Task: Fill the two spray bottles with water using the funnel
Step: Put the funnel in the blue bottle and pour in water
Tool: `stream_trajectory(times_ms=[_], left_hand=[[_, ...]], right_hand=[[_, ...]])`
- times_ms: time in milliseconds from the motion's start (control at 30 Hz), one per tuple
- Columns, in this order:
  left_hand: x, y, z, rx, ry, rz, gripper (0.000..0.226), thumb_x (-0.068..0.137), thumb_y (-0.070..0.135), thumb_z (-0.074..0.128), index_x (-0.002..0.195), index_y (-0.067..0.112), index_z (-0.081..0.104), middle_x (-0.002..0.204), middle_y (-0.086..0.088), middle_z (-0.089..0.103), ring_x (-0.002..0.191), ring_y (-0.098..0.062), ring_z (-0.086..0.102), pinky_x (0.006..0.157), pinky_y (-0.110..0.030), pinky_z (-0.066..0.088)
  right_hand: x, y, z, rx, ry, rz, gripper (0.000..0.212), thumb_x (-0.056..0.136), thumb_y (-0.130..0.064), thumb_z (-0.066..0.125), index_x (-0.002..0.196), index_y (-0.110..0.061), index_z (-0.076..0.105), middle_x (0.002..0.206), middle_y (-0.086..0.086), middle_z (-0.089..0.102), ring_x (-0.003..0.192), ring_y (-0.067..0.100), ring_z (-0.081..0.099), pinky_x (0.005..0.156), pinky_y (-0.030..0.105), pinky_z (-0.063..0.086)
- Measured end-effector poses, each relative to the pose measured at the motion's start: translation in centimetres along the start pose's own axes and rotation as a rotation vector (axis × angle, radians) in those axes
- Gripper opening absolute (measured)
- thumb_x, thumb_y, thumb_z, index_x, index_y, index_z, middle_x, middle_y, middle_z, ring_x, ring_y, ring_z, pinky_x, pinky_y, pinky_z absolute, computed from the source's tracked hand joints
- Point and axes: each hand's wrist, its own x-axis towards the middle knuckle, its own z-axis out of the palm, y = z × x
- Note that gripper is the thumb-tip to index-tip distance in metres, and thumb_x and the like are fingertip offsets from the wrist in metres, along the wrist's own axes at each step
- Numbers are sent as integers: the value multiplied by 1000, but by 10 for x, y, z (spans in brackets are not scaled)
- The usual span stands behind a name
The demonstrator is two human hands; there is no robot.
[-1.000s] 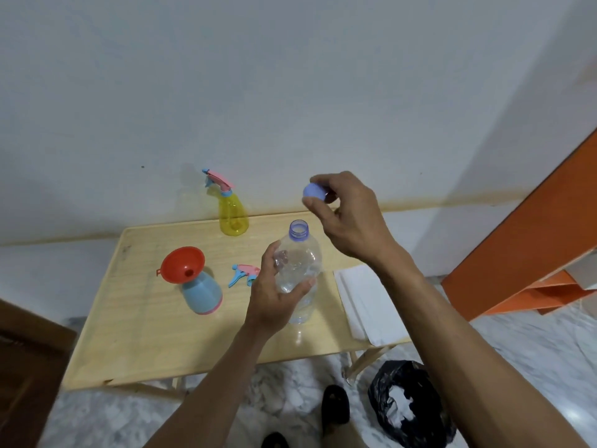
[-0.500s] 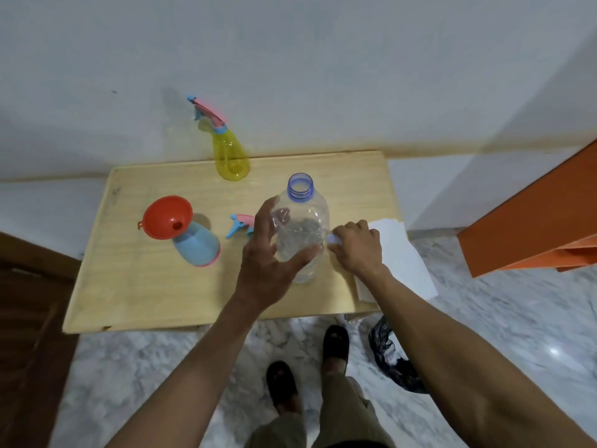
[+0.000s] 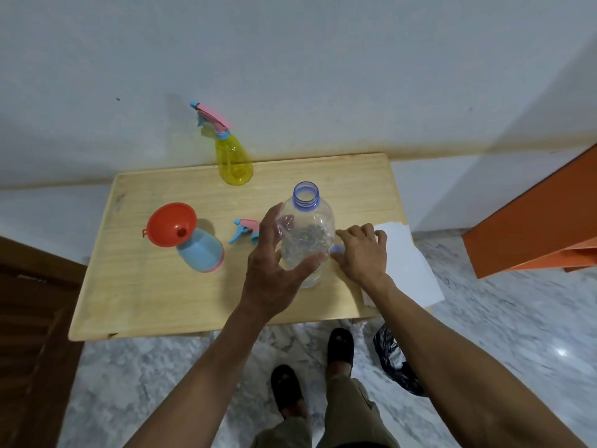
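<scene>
1. The left hand point(image 3: 274, 273) holds the clear water bottle point(image 3: 307, 234) around its middle; the grip is closed on it, and the bottle stands upright on the wooden tabletop point(image 3: 155, 292) with its mouth open.
2. The right hand point(image 3: 363, 253) rests on the tabletop just right of the bottle, fingertips at the small blue cap point(image 3: 337, 249). I cannot tell if the grip is pinching the cap or only touching it.
3. The blue spray bottle point(image 3: 202, 252) stands at the left part of the tabletop, with the red funnel point(image 3: 171, 224) sitting in its neck.
4. Its spray head point(image 3: 245, 229), pink and blue, lies on the tabletop between the blue spray bottle and the left hand, partly hidden by the thumb.
5. The yellow spray bottle point(image 3: 234, 160) stands at the far edge near the wall point(image 3: 323, 66), with its head on.
6. A white sheet of paper point(image 3: 407, 266) lies at the right edge, under the right wrist and hanging over the edge.
7. On the marble floor point(image 3: 135, 383) below, there is a black plastic bag point(image 3: 394, 367).
</scene>
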Motion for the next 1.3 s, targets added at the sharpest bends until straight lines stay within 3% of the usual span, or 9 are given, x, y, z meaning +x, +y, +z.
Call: stream_trajectory(times_ms=[233, 367, 467, 567, 700, 833, 967, 1067, 1300], left_hand=[[-3, 4, -1, 4, -22, 23, 95, 73, 44, 82, 150, 34, 27, 139, 28, 47, 132, 2, 47, 101, -32, 52], [-3, 10, -3, 49, -26, 27, 96, 72, 39, 84, 150, 31, 28, 140, 14, 50, 126, 5, 49, 93, -9, 44], [-3, 16, -10, 79, -31, 20, 108, 67, 40, 89, 154, 30, 26, 148, 9, 46, 130, 0, 45, 98, -9, 43], [-8, 20, -28, 129, 14, 70, 116, 62, 53, 86, 156, 28, 22, 156, 7, 39, 140, -3, 38, 110, -27, 41], [-14, 17, -76, 208, 350, 112, 91, 72, 45, 85, 145, 14, 43, 143, 2, 52, 127, 1, 45, 105, -10, 35], [-3, 1, -128, 313, 608, 33, 90, 70, 57, 78, 142, 14, 45, 141, -5, 51, 128, -20, 49, 103, -27, 38], [8, -25, -166, 368, 485, -153, 105, 66, 65, 76, 150, 20, 33, 153, -6, 38, 140, -25, 38, 110, -38, 34], [13, -37, -178, 409, 381, -201, 117, 59, 77, 70, 153, 19, 30, 158, -6, 34, 142, -24, 37, 113, -41, 34], [18, -55, -178, 391, 327, -171, 103, 68, 41, 89, 152, 15, 35, 152, -4, 46, 137, -22, 45, 106, -30, 37]], right_hand=[[-48, -28, -61, 759, -49, -35, 93, 66, -19, 83, 148, -30, 42, 142, -7, 57, 127, 17, 53, 100, 36, 49], [-70, -72, -77, 1044, 86, -73, 88, 64, -29, 90, 137, -39, 43, 128, -16, 62, 114, 1, 62, 84, 10, 50], [-68, -97, -77, 1073, 214, 11, 88, 64, -37, 87, 130, -58, 33, 126, -21, 58, 108, 0, 62, 76, 8, 49], [-64, -108, -72, 1170, 290, 75, 106, 62, -35, 95, 143, -47, 28, 128, -20, 58, 109, 3, 65, 79, 14, 53], [-59, -116, -65, 1152, 389, 73, 114, 58, -44, 97, 146, -41, 24, 142, -7, 53, 122, 6, 59, 91, 15, 50], [-42, -122, -63, 1098, 406, 18, 106, 61, -61, 86, 143, -37, 25, 140, 4, 53, 121, 16, 60, 86, 3, 44], [-25, -128, -73, 1035, 362, -83, 96, 63, -67, 76, 140, -37, 28, 137, -2, 55, 110, 16, 64, 79, 15, 49], [-17, -128, -82, 1027, 330, -123, 98, 59, -70, 74, 141, -43, 26, 126, -14, 57, 103, 8, 61, 75, 1, 42], [3, -133, -119, 963, 157, -299, 93, 59, -73, 70, 135, -65, 16, 103, -28, 61, 91, 3, 62, 80, 14, 45]])
